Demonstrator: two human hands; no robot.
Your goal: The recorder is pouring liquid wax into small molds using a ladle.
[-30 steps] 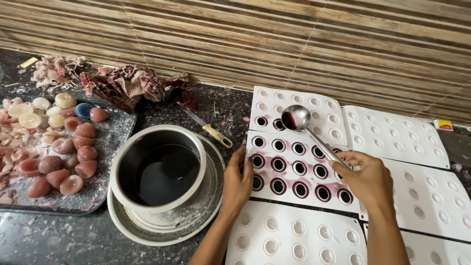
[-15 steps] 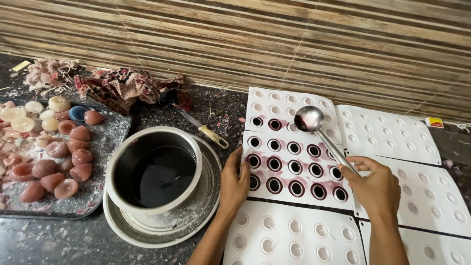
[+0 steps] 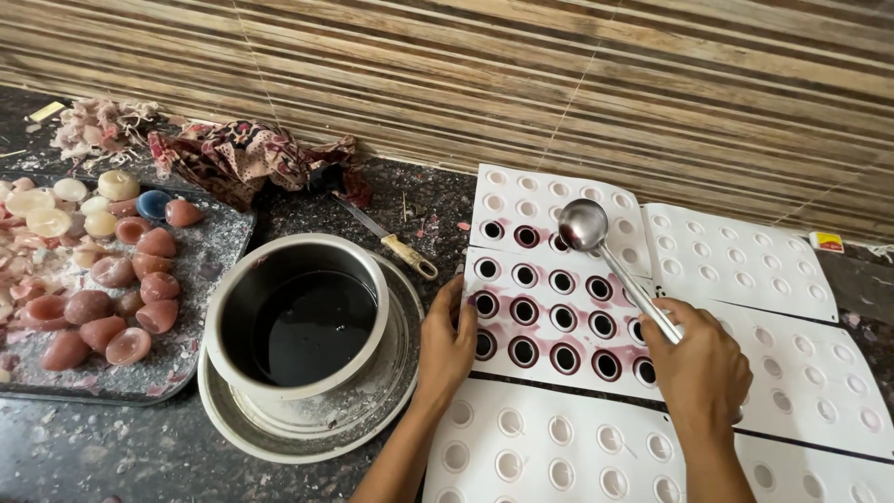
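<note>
Ladle [image 3: 584, 224], steel, empty, tipped over dark-filled white mould [image 3: 559, 317].

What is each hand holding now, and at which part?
The right hand holds a metal ladle by its handle's end. The left hand holds nothing; it rests on the white mould edge.

Right hand [image 3: 700, 365] is covering the ladle [image 3: 583, 224] handle's end and part of the filled mould sheet [image 3: 559, 317] beneath it; forearm running off the bottom edge. Left hand [image 3: 447, 337] is hiding that sheet's left margin. Lower mould sheets [image 3: 559, 447] are getting cut by the bottom edge. Tray [image 3: 200, 279] of wax pieces [image 3: 121, 307] is running off the left edge. Pot [image 3: 296, 317] is masking most of the steel plate [image 3: 402, 359] under it; liquid depth is not telling
</note>
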